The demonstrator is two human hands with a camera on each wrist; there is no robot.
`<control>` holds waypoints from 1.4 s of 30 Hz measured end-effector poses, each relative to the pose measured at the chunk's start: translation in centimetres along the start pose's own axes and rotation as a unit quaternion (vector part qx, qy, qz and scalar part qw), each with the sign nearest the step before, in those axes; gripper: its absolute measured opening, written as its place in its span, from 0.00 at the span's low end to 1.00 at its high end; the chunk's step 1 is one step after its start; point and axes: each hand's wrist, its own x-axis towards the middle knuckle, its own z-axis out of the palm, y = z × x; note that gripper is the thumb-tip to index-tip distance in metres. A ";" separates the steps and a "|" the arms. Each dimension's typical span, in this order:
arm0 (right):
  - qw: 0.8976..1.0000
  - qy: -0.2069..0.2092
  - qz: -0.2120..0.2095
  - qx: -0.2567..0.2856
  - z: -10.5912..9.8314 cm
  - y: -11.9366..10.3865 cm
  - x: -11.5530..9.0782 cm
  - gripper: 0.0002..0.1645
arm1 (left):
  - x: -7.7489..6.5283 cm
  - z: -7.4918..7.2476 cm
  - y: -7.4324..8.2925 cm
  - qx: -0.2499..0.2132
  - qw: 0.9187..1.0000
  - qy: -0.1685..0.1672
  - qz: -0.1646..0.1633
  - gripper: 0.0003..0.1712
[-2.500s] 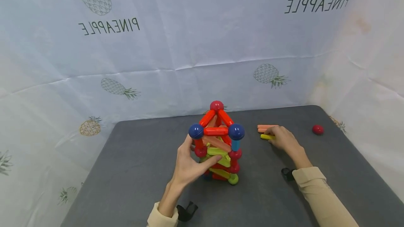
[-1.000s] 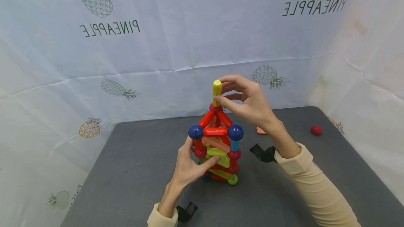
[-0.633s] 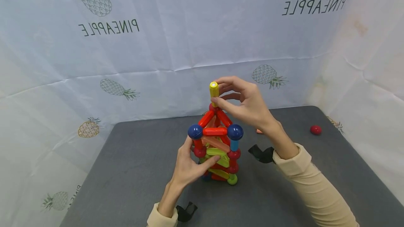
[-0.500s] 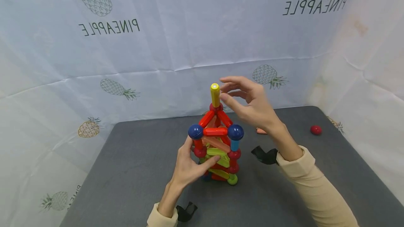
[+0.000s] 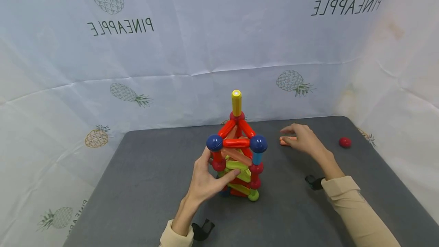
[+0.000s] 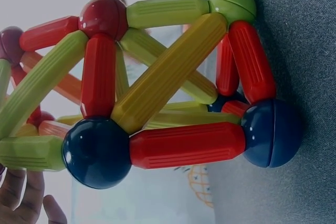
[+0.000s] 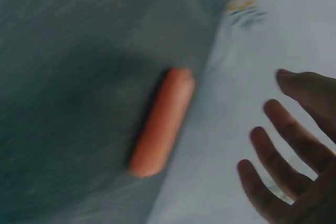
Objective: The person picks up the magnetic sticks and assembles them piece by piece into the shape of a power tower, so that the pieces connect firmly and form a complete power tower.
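A tower of magnetic rods and balls (image 5: 236, 143) stands upright on the table, in red, blue, green, orange and yellow. At its peak a yellow rod (image 5: 236, 103) stands on a red ball (image 5: 237, 116). My left hand (image 5: 202, 182) holds the tower's left side, thumb across the front and fingers partly hidden behind it. In the left wrist view the tower's lower part (image 6: 170, 72) fills the picture. To the right my right hand (image 5: 306, 140) hovers by orange rods (image 5: 287, 140), fingers loosely spread and holding nothing; the right wrist view shows an orange rod (image 7: 161, 121) apart from the fingertips.
A loose red ball (image 5: 345, 142) lies on the dark grey table (image 5: 154, 186) near its right edge. White cloth (image 5: 212, 29) printed with pineapples hangs behind and at the sides. Black straps (image 5: 203, 230) hang at both wrists.
My right hand carried the yellow rod from the table onto the tower's top red ball and let it go. It then moved back right to the orange rods. The left hand stayed put.
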 end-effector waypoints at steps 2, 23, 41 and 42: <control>0.998 -0.038 0.044 -0.016 0.5 1.2 -0.2 0.19 | 0.0 0.0 0.0 0.000 1.000 0.000 0.000 0.41; 0.992 -0.082 0.075 -0.059 2.3 4.3 -0.7 0.21 | 0.1 0.3 0.2 -0.002 1.000 0.002 0.004 0.41; 0.999 0.047 0.004 -0.011 0.8 1.0 -0.9 0.21 | 0.1 0.7 0.4 0.016 1.000 0.015 -0.003 0.40; 0.998 0.065 -0.011 0.008 0.1 -0.2 -0.8 0.21 | 0.2 0.7 0.4 0.018 1.000 0.017 -0.003 0.40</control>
